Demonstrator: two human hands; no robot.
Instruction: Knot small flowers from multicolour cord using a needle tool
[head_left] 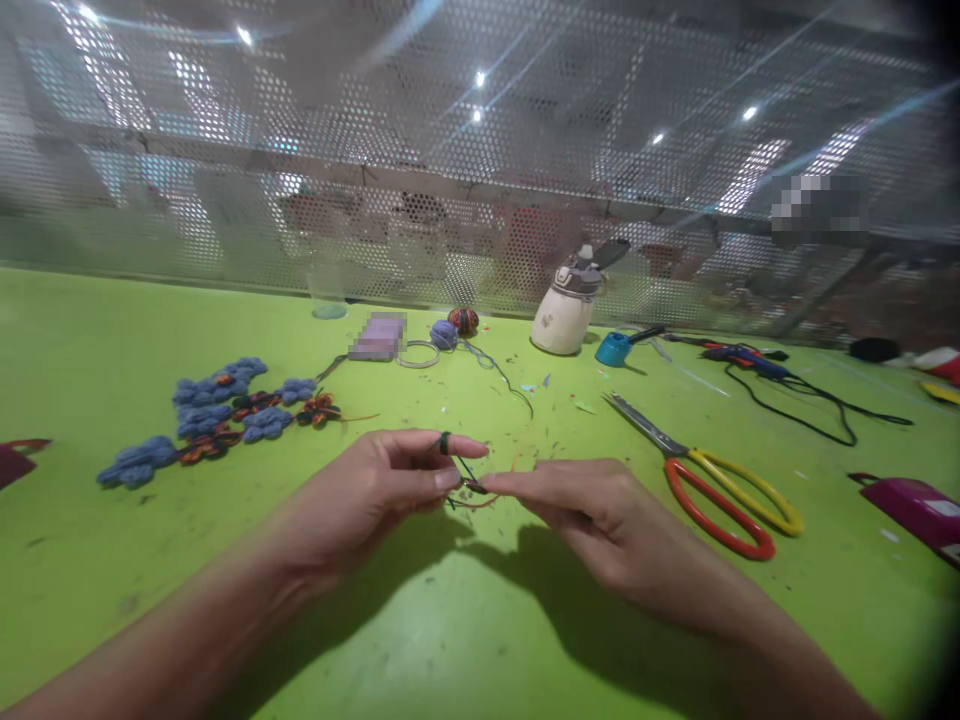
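My left hand (405, 472) is closed in a pinch on dark yarn (466, 466), which wraps round its index finger and runs down to the thumb tip. My right hand (592, 510) pinches a thin crochet hook (474, 486), its tip meeting the yarn at my left thumb. Most of the hook is hidden by my fingers. A thin orange strand hangs in a loop below the fingertips. To the left lie crocheted flowers, some blue (266, 423) and some orange and black (319, 410). Behind the hands sit a blue yarn ball (443, 334) and an orange-black yarn ball (463, 320).
Scissors (679, 455) with red and yellow handles lie right of my right hand. Farther back stand a white bottle (562, 318) and a blue tape roll (613, 349). A glue gun (746, 360) with its cord and a magenta case (911, 510) lie at the right.
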